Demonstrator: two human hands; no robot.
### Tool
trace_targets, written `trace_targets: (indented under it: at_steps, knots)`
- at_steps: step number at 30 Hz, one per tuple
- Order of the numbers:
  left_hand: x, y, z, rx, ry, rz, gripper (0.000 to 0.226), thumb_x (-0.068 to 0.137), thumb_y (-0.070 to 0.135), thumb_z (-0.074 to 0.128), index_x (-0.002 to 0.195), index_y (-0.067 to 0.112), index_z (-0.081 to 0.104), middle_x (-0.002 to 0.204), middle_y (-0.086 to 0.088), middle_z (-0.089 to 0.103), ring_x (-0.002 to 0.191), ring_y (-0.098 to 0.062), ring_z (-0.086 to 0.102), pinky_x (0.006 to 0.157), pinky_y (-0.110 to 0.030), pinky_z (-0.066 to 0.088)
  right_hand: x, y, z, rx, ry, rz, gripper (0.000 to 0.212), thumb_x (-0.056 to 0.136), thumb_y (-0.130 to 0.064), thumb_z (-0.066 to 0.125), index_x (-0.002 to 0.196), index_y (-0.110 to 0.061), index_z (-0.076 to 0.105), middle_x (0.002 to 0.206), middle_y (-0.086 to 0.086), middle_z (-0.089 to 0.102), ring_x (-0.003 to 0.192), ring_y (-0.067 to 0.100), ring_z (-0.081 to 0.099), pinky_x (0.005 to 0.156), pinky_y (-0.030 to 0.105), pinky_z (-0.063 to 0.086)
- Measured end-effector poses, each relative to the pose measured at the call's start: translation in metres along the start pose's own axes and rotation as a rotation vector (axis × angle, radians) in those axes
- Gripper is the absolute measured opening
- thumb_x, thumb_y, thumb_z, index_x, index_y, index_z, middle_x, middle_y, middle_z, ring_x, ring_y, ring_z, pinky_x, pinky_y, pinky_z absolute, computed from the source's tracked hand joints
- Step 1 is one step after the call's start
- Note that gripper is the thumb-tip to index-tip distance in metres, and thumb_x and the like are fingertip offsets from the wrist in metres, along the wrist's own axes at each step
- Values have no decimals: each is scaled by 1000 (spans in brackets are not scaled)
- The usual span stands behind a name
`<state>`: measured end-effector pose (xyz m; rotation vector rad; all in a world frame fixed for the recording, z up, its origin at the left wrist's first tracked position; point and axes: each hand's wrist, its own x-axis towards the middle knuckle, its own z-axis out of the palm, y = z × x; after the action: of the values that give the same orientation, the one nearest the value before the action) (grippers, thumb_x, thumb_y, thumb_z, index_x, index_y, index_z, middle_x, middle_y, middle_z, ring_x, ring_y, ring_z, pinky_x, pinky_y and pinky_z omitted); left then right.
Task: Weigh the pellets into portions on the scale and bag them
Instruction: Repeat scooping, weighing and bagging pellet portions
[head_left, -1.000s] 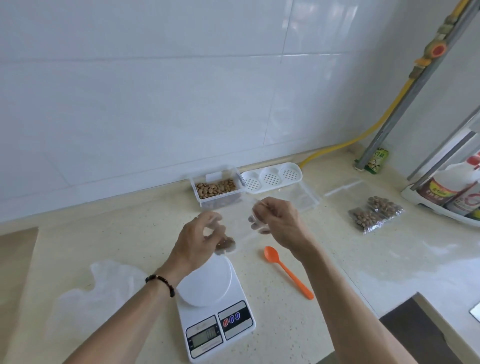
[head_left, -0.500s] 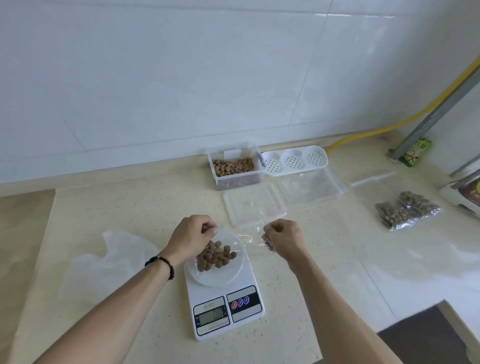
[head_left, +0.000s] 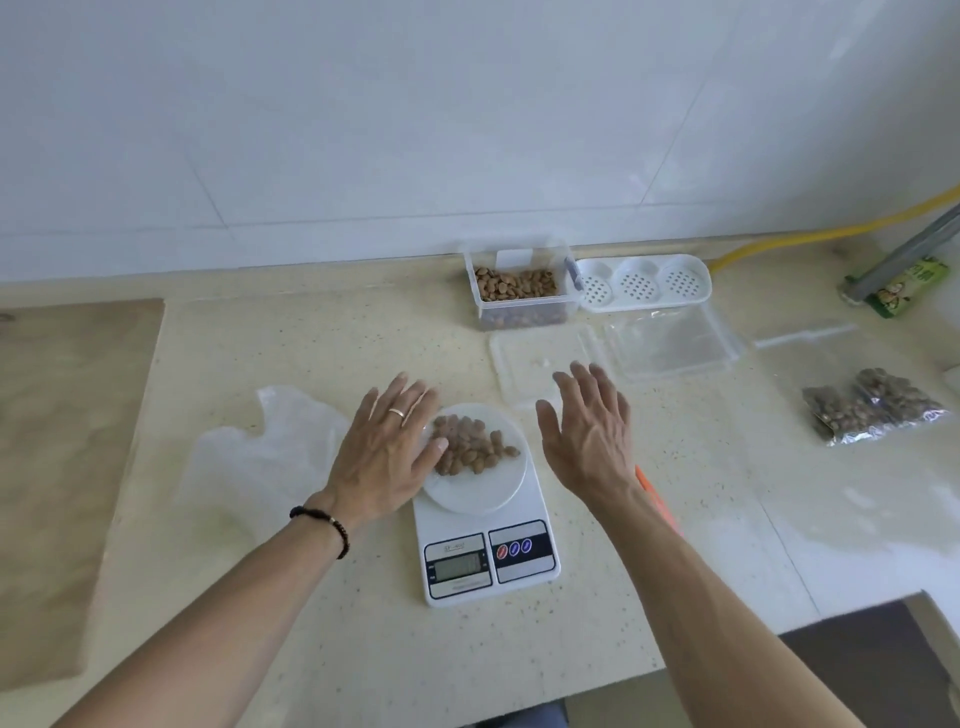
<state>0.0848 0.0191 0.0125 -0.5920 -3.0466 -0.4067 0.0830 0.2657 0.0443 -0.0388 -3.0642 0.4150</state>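
Note:
A white digital scale (head_left: 488, 556) stands on the counter with a round white platter on top. A heap of brown pellets (head_left: 470, 451) lies on the platter, seemingly inside a clear bag that is hard to make out. My left hand (head_left: 387, 452) lies flat with straight fingers at the platter's left edge, its thumb touching the pellets. My right hand (head_left: 589, 436) hovers open just right of the scale, holding nothing. A clear tub of pellets (head_left: 522, 291) stands at the back. Two filled bags (head_left: 872, 410) lie at the right.
A flat clear lid (head_left: 535, 364) and a clear tray (head_left: 675, 340) lie behind the scale, a white perforated insert (head_left: 644, 283) by the tub. An orange spoon (head_left: 657, 496) pokes out under my right forearm. Crumpled plastic (head_left: 260, 447) lies left. The counter edge drops off front right.
Both hands have let go of the clear bag and opened out flat. The pellets, lifted in the bag a second ago, now rest on the scale platter.

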Motion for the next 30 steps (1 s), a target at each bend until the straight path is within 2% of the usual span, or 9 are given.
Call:
trace_targets:
  at_steps: [4,8,10,16,22,26,30]
  knots:
    - [-29,-8,9,98,-116,-25,68,99,54,18,148,9,33,154,-12,33,147,-31,19,116,-55,20,-8,-11,6,-47,-63,-81,51,104,-41,33,148,-15,36,162,8,21,152,26,8,121,45,7]
    - [-45,-10,17,111,-152,-45,76,99,59,3,150,10,28,156,-11,29,148,-29,15,118,-55,16,-13,-20,14,-58,-96,-107,64,98,-50,16,149,-15,35,163,9,19,152,26,8,121,46,6]
    - [-49,-10,19,115,-149,-46,76,98,60,3,150,10,28,157,-10,29,148,-29,14,118,-55,16,-14,-24,16,-56,-101,-109,71,94,-53,10,149,-16,35,163,9,20,152,26,8,121,47,7]
    - [-46,-9,18,125,-123,-35,74,98,59,8,149,9,30,156,-11,30,148,-30,17,117,-55,17,-15,-27,17,-67,-110,-119,74,92,-55,7,150,-16,34,163,9,20,152,26,9,121,47,7]
    - [-37,-4,18,124,-110,-8,73,98,58,11,151,9,26,157,-11,27,148,-30,13,118,-56,15,-13,-24,15,-68,-136,-108,69,95,-52,12,152,-17,30,164,8,14,152,24,5,121,45,2]
    - [-28,4,16,93,-110,-2,75,97,59,7,152,11,24,159,-10,23,149,-28,10,119,-54,11,-13,-18,12,-4,-131,-66,57,104,-45,23,152,-16,30,164,9,16,152,24,6,121,45,5]
    - [-5,12,13,91,-101,53,74,97,58,10,149,9,30,157,-11,26,148,-29,12,118,-57,13,-14,-2,3,93,-122,47,54,104,-41,31,152,-16,30,163,8,21,152,23,11,120,42,12]
